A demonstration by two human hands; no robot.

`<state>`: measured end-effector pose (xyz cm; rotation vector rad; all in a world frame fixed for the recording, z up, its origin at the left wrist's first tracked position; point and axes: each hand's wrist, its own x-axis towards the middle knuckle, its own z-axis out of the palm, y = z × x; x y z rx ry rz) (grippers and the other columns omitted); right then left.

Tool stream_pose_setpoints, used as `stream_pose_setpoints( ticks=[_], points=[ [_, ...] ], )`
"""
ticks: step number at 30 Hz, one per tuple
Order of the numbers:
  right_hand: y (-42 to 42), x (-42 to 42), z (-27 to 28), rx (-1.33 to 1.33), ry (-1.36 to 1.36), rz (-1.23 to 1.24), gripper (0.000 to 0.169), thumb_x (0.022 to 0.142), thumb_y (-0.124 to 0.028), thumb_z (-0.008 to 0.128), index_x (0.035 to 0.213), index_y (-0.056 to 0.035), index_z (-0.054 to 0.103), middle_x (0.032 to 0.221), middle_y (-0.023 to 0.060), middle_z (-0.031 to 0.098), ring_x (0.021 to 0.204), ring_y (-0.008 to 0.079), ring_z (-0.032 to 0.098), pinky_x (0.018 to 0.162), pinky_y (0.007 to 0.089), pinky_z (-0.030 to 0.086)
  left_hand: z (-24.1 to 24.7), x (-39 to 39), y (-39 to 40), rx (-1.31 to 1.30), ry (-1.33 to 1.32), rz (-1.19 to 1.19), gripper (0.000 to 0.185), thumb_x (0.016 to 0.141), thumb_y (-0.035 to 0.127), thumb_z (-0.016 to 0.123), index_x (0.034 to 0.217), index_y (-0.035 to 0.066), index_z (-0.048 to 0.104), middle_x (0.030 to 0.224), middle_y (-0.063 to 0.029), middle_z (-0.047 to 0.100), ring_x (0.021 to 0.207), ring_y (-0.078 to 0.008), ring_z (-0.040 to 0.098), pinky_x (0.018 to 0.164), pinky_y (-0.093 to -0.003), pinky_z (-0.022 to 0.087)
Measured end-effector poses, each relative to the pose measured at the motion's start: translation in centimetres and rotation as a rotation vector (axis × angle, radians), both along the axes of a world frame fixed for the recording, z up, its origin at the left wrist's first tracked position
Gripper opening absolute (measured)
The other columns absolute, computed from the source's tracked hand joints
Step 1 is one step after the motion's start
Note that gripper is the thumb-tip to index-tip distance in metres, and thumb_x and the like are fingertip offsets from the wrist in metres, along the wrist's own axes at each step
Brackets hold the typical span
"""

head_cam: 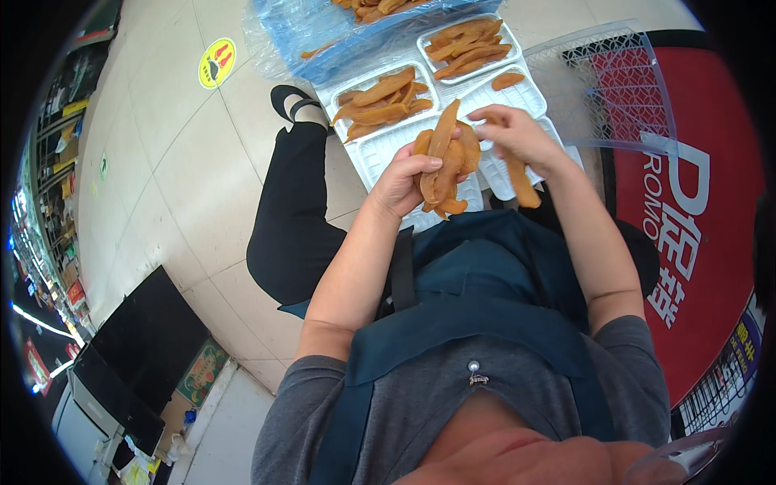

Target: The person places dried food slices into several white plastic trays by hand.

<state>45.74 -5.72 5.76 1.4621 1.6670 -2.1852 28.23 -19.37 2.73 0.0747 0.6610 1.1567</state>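
Observation:
My left hand (405, 180) grips a bunch of orange-brown dried strips (445, 167), which look like dried sweet potato, over the white plastic trays before me. My right hand (526, 140), just to the right, pinches one long strip (522, 182) that hangs down from its fingers. Beyond my left hand, a tray (335, 123) holds a pile of strips (385, 100). Another filled tray (520, 56) lies farther back on the right. Nearer than it, a tray (533, 100) carries a single strip (507, 80). A ribbed tray (379, 151) lies partly under my left hand.
Blue plastic film (303, 36) with more strips (379, 9) on it lies at the far side. A clear patterned plastic basket (670, 103) stands at the right, by a red printed board (715, 212). Tiled floor (176, 157) and a black panel (148, 339) are at the left.

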Motion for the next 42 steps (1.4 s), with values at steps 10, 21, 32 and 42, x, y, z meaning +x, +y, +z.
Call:
stream_pose_setpoints(
  ticks=[10,21,32,42],
  points=[
    [-2.2,2.7,-3.9,-0.182,0.139,-0.272,0.031,0.086,-0.008,0.061,0.115,0.0004,0.057,0.105,0.0064,0.065,0.078,0.0074,0.056,0.070,0.0215,0.046,-0.6,3.1,1.5,-0.049,-0.012,-0.018,0.056,0.079,0.010,0.058,0.130,-0.003,0.042,0.121,-0.0158,0.054,0.106,-0.0272,0.059,0.091,-0.0450,0.051],
    [3.4,6.9,-8.9,0.068,0.011,-0.766,0.015,0.087,-0.006,0.060,0.101,0.0001,0.056,0.088,0.0054,0.061,0.070,0.0123,0.059,0.063,0.0234,0.051,-4.8,3.4,3.0,-0.222,0.118,-0.222,0.048,0.082,0.010,0.054,0.128,-0.002,0.044,0.112,-0.0199,0.057,0.093,-0.0291,0.064,0.083,-0.0388,0.055],
    [4.8,4.9,-12.9,0.122,-0.016,-0.860,0.015,0.081,0.001,0.061,0.093,0.0010,0.052,0.084,0.0072,0.060,0.065,0.0164,0.063,0.058,0.0275,0.052,-5.4,2.3,3.9,-0.297,0.243,-0.205,0.041,0.083,0.009,0.056,0.121,-0.006,0.047,0.102,-0.0185,0.061,0.091,-0.0276,0.064,0.080,-0.0364,0.056],
    [3.1,3.0,-6.6,0.249,-0.184,-0.563,0.027,0.081,-0.013,0.070,0.101,0.0014,0.059,0.083,0.0087,0.063,0.062,0.0153,0.062,0.058,0.0281,0.050,-3.3,1.2,3.5,-0.089,0.054,0.003,0.040,0.088,0.012,0.058,0.125,0.001,0.047,0.116,-0.0191,0.058,0.102,-0.0283,0.061,0.089,-0.0416,0.052]
  ],
)
